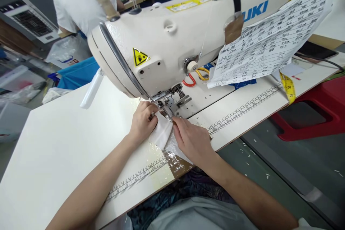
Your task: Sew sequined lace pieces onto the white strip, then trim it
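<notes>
A piece of white fabric [161, 132] lies under the needle area of a white sewing machine [151, 39]. My left hand [144, 120] is at the fabric's left edge beside the presser foot [166, 110], its fingers curled and pressed onto the cloth. On the other side, my right hand [192, 140] pinches the fabric's right edge close to the foot, thumb and fingers together. The fabric's front end hangs toward me over clear plastic film taped on the table edge. The needle tip and the far end of the cloth are hidden behind my fingers and the machine head.
Printed ruler scales [245, 107] run along the front of the white table [61, 140]. A handwritten sheet [272, 39] leans on the machine arm. Scissors with red and yellow handles [189, 80] and a yellow tape measure [288, 88] lie right. A red stool [318, 111] stands nearby; a person in white [78, 3] is behind.
</notes>
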`<state>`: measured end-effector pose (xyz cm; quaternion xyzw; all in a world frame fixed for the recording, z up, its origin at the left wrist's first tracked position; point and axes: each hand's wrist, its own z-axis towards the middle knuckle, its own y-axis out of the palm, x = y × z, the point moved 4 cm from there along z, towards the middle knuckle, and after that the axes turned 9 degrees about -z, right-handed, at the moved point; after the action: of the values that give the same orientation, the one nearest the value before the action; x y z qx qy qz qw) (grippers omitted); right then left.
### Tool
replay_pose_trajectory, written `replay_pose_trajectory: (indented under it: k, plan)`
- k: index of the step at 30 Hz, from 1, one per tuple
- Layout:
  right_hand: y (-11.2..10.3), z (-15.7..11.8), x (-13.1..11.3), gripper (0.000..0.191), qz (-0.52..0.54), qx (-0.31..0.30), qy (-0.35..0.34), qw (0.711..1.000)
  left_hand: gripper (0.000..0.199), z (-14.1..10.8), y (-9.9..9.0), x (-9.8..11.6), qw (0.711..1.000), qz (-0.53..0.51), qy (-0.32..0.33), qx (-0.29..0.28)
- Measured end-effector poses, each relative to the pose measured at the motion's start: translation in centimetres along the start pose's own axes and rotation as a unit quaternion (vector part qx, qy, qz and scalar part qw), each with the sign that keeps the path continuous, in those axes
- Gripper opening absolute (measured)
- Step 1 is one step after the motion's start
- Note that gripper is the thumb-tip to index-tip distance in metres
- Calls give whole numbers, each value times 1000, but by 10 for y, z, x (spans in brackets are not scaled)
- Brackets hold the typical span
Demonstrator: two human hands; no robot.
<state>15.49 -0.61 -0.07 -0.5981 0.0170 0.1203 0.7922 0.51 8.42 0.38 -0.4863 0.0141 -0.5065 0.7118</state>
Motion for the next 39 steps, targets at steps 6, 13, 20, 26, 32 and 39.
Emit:
replay_pose_trajectory:
  k: [6, 13, 20, 26, 32, 39]
  plan:
    - [-1, -4, -1, 28, -23, 24, -1, 999, 24, -2, 1, 13, 993, 47, 68, -83]
    - [-23, -59, 11, 18, 103, 30, -11, 994, 39, -13, 3, 28, 980, 114, 61, -152]
    - [-35, -84, 12, 22, 74, 36, -75, 994, 35, -20, 16, 47, 974, 178, -7, -144]
    - [-32, -84, 11, 25, 42, 32, -95, 994, 39, -30, 13, 49, 984, 114, -2, -133]
    - [-32, -84, 11, 26, 28, 22, -91, 995, 41, -32, 10, 44, 983, 117, -3, -139]
    - [-32, -71, 9, 29, -24, 20, -91, 995, 48, -31, 13, 46, 972, 166, -23, -164]
